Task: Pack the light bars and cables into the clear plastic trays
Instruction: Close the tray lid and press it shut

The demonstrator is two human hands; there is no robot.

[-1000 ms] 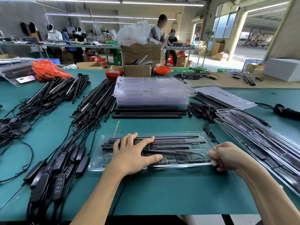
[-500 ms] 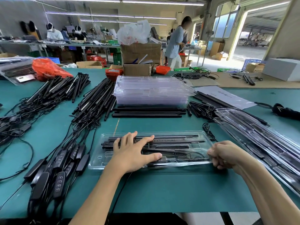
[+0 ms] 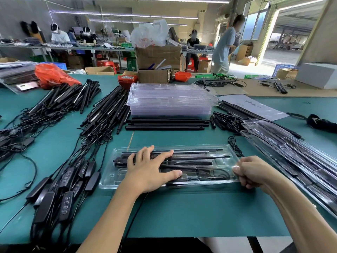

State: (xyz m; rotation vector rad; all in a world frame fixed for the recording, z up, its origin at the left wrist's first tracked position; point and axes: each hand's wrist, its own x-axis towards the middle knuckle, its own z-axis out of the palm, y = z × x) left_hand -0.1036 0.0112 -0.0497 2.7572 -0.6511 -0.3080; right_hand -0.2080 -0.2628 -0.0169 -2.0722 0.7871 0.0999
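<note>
On the green table [image 3: 54, 148] lies a clear tray [image 3: 109, 179] with light bars [image 3: 191, 154] and cable [image 3: 215, 173] inside — the left hand [image 3: 147, 172] presses it, fingers spread flat, while the right hand [image 3: 255, 172] pinches its right edge. Paper [image 3: 255, 106] beyond bears print too blurred to read.

Two bare forearms enter from bottom edge, no sleeves visible up to frame edge. Left hand [image 3: 145, 172]: bare, no glove, no ring, no watch or band at wrist. Right hand [image 3: 253, 172]: bare, ungloved, wrist unadorned; short trimmed thumbnail visible. No markings on either arm. Rest of body out of view.
</note>
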